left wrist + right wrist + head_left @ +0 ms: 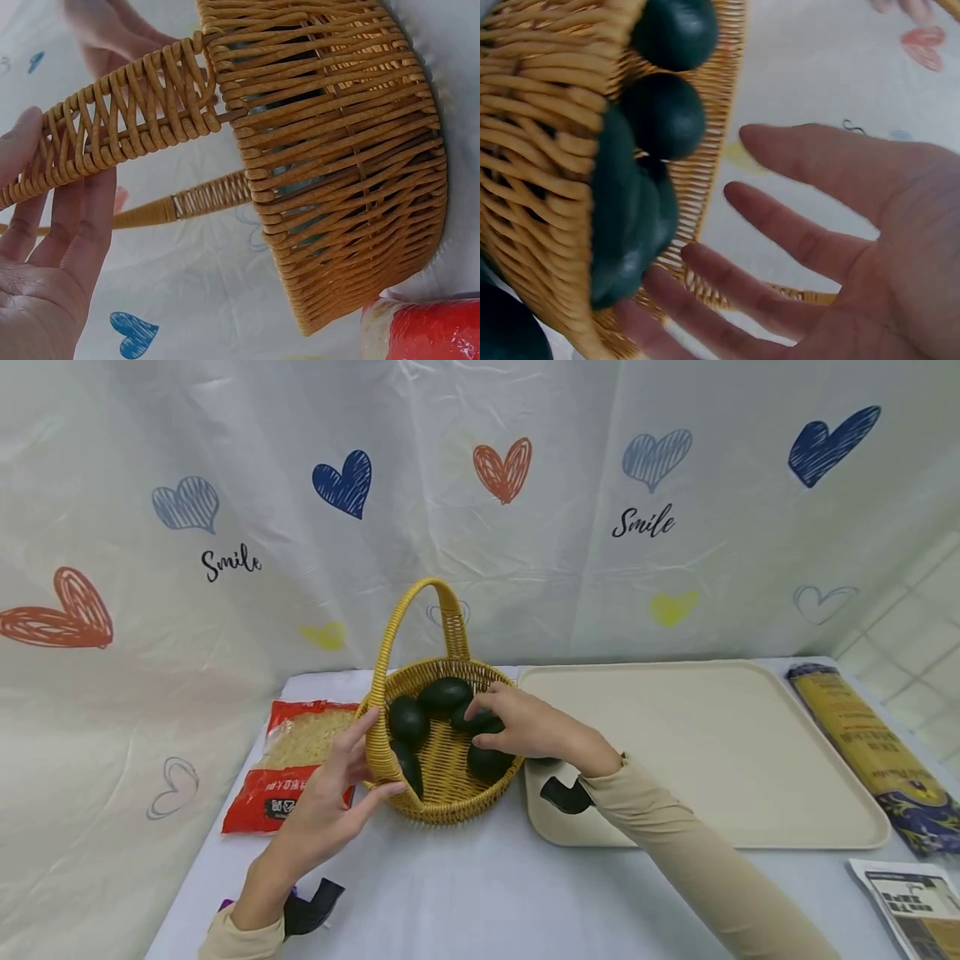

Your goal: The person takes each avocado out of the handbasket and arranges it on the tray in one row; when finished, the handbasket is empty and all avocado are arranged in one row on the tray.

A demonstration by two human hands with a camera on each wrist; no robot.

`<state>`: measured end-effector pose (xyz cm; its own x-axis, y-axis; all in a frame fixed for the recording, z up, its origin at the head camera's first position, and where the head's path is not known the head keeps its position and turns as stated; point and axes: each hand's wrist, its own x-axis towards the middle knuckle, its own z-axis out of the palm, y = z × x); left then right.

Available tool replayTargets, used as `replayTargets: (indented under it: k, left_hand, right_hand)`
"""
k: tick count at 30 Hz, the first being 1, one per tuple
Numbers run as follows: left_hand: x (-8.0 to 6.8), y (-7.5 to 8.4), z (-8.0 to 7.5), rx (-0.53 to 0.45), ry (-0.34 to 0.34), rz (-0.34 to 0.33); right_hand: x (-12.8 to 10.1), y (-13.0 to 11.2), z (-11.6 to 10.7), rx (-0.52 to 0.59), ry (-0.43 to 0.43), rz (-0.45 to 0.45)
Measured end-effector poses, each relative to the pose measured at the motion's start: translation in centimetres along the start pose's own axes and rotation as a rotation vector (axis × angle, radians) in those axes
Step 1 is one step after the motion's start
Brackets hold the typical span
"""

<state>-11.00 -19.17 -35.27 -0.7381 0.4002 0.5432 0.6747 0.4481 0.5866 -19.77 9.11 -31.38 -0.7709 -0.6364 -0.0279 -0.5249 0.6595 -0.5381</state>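
A yellow wicker basket (450, 814) with a tall arched handle stands on the table and holds several dark green avocados (408, 720). My left hand (322, 802) grips the lower left part of the handle (112, 124), thumb on one side and fingers on the other. Over the basket's right side hovers my right hand (525, 722), its fingers spread and slightly bent above the avocados (667, 116). Nothing lies between those fingers in the right wrist view. Another avocado (510, 326) sits outside the basket, at the tray's left end, partly hidden beneath my right wrist.
Right of the basket lies a large beige tray (705, 752). A red bag of pasta (258, 785) lies close at the basket's left. Along the tray's right side are a yellow and blue package (873, 743) and a white packet (911, 902). A heart-printed curtain (562, 568) hangs behind.
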Motion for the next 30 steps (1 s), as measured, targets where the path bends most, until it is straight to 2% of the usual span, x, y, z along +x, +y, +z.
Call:
replayTargets:
  k: [4, 8, 17, 21, 30]
  left_hand:
    - [0.0, 0.0, 0.0, 0.0, 0.001, 0.008]
    - [0.0, 0.0, 0.0, 0.0, 0.004, 0.021]
    - [0.2, -0.1, -0.1, 0.008, -0.006, 0.005]
    - [0.2, -0.1, -0.1, 0.002, -0.01, 0.006]
    - [0.2, 0.0, -0.2, 0.003, -0.009, 0.004]
  right_hand:
    - [0.2, -0.1, 1.1, -0.067, -0.005, 0.058]
    - [0.4, -0.2, 2.0, -0.067, -0.009, 0.071]
    - [1.2, -0.6, 4.0, -0.037, -0.054, 0.021]
    - [1.6, -0.8, 4.8, -0.023, -0.036, -0.017]
    - [2.4, -0.3, 6.2, 0.089, 0.01, -0.107]
